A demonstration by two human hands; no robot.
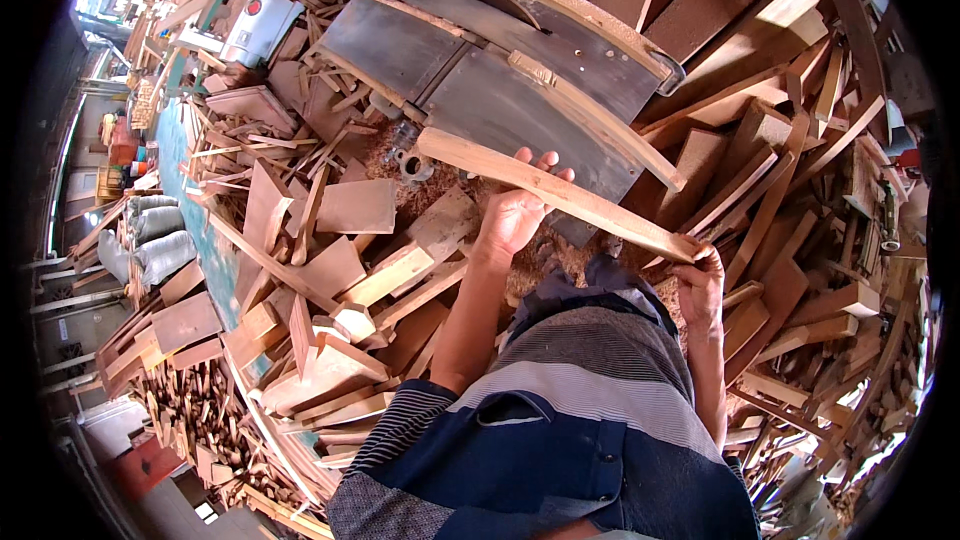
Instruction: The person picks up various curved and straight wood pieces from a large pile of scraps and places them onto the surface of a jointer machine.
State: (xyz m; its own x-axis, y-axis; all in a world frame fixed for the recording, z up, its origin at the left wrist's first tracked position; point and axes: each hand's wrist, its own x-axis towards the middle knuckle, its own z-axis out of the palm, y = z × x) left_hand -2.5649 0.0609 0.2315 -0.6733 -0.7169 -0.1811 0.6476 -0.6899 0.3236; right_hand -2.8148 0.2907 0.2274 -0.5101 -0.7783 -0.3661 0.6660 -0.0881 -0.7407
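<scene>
Head view: both hands [520,215] [702,275] gripping wooden slat [560,195] before table saw [500,70], offcuts [330,240] all around.

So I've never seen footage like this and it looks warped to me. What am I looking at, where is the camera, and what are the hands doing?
The camera sits on a person's head and looks down, so you see their own striped shirt and forearms coming in from below. The wide lens bends straight edges, hence the warped look. No robot here, only two bare hands. The left hand supports a long wooden strip from beneath near its middle, and the right hand grips its near end. Ahead stands a table saw with a dark metal top. Sawdust lies below the hands, and wood offcuts are piled all around. Grey sacks sit at the far left.
</scene>
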